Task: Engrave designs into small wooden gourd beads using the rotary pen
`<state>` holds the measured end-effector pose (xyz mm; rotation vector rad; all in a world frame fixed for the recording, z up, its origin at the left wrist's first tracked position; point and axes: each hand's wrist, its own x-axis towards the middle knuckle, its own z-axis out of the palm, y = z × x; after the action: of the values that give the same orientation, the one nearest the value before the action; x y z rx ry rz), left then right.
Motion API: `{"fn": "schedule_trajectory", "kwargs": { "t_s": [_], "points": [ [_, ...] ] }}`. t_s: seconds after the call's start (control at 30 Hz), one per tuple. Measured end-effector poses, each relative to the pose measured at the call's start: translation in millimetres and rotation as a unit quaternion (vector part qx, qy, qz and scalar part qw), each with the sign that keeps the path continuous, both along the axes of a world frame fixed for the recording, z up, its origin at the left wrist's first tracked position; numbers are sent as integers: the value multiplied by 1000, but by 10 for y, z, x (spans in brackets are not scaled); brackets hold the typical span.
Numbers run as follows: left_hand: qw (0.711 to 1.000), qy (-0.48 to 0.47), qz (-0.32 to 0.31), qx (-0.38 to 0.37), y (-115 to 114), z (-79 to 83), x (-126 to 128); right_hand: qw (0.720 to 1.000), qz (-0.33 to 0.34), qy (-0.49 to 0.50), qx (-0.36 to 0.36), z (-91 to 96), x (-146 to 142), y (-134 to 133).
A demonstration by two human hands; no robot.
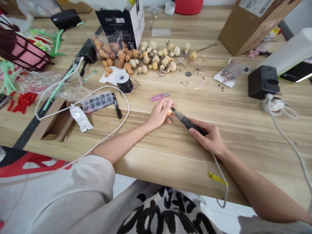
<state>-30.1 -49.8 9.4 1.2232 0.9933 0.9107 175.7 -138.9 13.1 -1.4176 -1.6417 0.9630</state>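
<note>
1. Our left hand (157, 113) holds a small gourd (169, 112) in closed fingers, mid-surface (243, 146).
2. Our right hand (209, 138) grips a pen-shaped drill (186, 121), its tip at the gourd: drilling appears in hand.
3. Steady pressure is called for.
4. More gourds (156, 53) lie at 12 o'clock.

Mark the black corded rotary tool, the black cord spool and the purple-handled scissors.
Black corded rotary tool (186, 122): head view, on its barrel.
Black cord spool (124, 83): head view, on the wound cord.
Purple-handled scissors (156, 97): head view, on the purple handle.
</note>
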Motion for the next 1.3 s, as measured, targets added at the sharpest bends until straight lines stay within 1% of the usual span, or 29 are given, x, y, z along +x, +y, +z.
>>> {"fn": "schedule_trajectory", "kwargs": {
  "t_s": [0.2, 0.47, 0.7, 0.97, 1.3],
  "points": [
    [1000, -25, -2, 1, 2, 6, 7, 1000, 0, 8, -2, 10, 7, 1],
    [1000, -17, -12, -3, 11, -41, 7, 1000, -9, 10, -7, -25, 4, -3],
    [1000, 10, -16, 20, -4, -33, 1, 1000, -9, 12, -5, -20, 2, -1],
    [999, -10, -21, 34, 7, -43, -5, 1000, -9, 12, -7, -20, 3, 0],
    [999, -30, 10, -9, -3, 18, 6, 999, -27, 26, -4, -42, -3, -11]
  ]
}}
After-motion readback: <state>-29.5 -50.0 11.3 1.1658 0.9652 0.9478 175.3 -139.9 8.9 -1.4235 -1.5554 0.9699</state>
